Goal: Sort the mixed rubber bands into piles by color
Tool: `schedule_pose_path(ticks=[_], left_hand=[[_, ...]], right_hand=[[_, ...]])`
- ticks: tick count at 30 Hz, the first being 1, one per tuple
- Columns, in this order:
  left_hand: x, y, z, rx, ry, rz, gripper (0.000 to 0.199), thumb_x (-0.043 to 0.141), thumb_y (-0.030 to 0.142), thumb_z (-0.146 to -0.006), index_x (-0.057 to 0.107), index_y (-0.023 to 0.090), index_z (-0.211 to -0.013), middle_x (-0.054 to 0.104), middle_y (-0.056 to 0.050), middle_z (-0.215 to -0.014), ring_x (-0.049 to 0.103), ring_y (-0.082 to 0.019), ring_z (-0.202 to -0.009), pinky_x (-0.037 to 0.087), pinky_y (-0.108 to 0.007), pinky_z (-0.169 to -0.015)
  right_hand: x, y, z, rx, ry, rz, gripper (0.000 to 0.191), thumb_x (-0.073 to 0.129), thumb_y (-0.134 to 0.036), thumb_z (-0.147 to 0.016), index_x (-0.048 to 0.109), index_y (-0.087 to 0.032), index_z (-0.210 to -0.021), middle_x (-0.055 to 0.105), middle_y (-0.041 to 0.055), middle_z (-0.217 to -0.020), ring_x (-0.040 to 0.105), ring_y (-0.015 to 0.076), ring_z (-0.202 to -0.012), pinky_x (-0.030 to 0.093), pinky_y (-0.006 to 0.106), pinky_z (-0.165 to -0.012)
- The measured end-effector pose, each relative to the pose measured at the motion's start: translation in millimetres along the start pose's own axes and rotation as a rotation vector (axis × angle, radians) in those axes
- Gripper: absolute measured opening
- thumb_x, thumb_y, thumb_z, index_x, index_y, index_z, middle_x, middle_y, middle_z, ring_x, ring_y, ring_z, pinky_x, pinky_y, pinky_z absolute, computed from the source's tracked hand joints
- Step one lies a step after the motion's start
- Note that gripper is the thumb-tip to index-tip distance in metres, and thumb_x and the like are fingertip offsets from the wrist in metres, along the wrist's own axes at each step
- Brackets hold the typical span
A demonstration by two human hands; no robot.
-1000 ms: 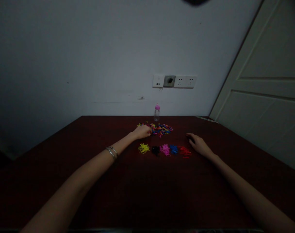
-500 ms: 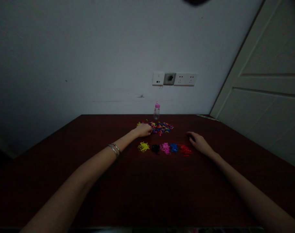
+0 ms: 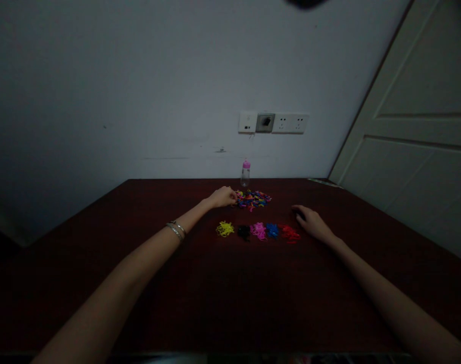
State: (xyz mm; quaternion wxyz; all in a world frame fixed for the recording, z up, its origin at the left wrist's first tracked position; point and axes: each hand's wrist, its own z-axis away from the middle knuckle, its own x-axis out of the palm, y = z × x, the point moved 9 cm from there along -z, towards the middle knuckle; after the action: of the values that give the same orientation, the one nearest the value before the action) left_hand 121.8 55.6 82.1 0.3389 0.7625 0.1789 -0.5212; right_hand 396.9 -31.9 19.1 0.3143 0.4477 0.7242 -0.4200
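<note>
Dim light is falling across our dark red desk (image 3: 230, 298) and the pale wall (image 3: 158, 101) behind it. We are reaching our left hand (image 3: 222, 196) to the near-left edge of a mixed pile of rubber bands (image 3: 255, 200), its fingers curling inward; whether they are pinching a band, we cannot tell. We are resting our right hand (image 3: 311, 222) on the desk to the right, its fingers loosely bent and its thumb standing apart, with nothing visible in it. Between us and the mixed pile, sorted clusters are lying in a row: yellow bands (image 3: 225, 229), black bands (image 3: 243, 232), pink bands (image 3: 259, 231), blue bands (image 3: 272, 230) and, nearest our right hand, red bands (image 3: 289, 233). Judging by their looks, we are dealing with very light, soft, stretchy loops that are hard to break but prone to tangling and clinging, so a fingertip pinch on one loop's free edge should suit best. Beyond the pile, a pink-capped bottle (image 3: 245, 175) is standing upright near the wall, below the wall sockets (image 3: 290, 123).
</note>
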Motion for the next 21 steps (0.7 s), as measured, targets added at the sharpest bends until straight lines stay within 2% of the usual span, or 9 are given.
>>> schedule_pose_path(ticks=[4, 6, 10, 15, 21], left_hand=[[-10.4, -2, -1, 0.01, 0.031, 0.128, 0.016, 0.057, 0.015, -0.064, 0.073, 0.015, -0.069, 0.066, -0.002, -0.067, 0.054, -0.012, -0.061, 0.036, -0.021, -0.06], [-9.2, -1, 0, -0.002, -0.012, 0.202, 0.016, 0.058, 0.014, -0.063, 0.073, 0.013, -0.069, 0.066, -0.002, -0.065, 0.054, -0.012, -0.061, 0.036, -0.021, -0.059], [1.8, 7, 6, -0.026, -0.155, 0.284, 0.014, 0.06, 0.012, -0.059, 0.073, 0.014, -0.065, 0.063, 0.0, -0.056, 0.052, -0.01, -0.055, 0.036, -0.02, -0.056], [18.8, 23, 13, -0.028, -0.299, 0.385, 0.009, 0.065, 0.013, -0.055, 0.072, 0.014, -0.061, 0.063, 0.0, -0.055, 0.051, -0.009, -0.051, 0.035, -0.019, -0.051], [44.9, 28, 25, -0.03, -0.487, 0.359, 0.014, 0.065, 0.019, -0.058, 0.072, 0.014, -0.069, 0.058, 0.001, -0.05, 0.044, -0.007, -0.045, 0.03, -0.019, -0.045]], right_hand=[[1, -2, 0, -0.005, -0.015, 0.02, 0.036, 0.041, -0.02, -0.083, 0.054, -0.013, -0.116, 0.06, 0.0139, -0.115, 0.056, 0.0229, -0.107, 0.041, 0.039, -0.097], [1, -2, -1, -0.008, -0.015, 0.021, 0.036, 0.041, -0.019, -0.082, 0.054, -0.013, -0.115, 0.06, 0.014, -0.115, 0.056, 0.0231, -0.107, 0.041, 0.039, -0.097], [1, -1, -2, -0.01, -0.011, 0.032, 0.036, 0.042, -0.02, -0.082, 0.055, -0.013, -0.115, 0.06, 0.0139, -0.115, 0.057, 0.0238, -0.106, 0.042, 0.039, -0.096], [2, 0, -3, -0.021, -0.01, 0.038, 0.036, 0.041, -0.019, -0.082, 0.055, -0.011, -0.115, 0.06, 0.015, -0.114, 0.057, 0.0237, -0.105, 0.042, 0.038, -0.096], [1, 0, -1, -0.006, -0.001, 0.012, 0.035, 0.042, -0.019, -0.081, 0.056, -0.014, -0.113, 0.061, 0.0133, -0.113, 0.057, 0.0235, -0.104, 0.042, 0.039, -0.095]])
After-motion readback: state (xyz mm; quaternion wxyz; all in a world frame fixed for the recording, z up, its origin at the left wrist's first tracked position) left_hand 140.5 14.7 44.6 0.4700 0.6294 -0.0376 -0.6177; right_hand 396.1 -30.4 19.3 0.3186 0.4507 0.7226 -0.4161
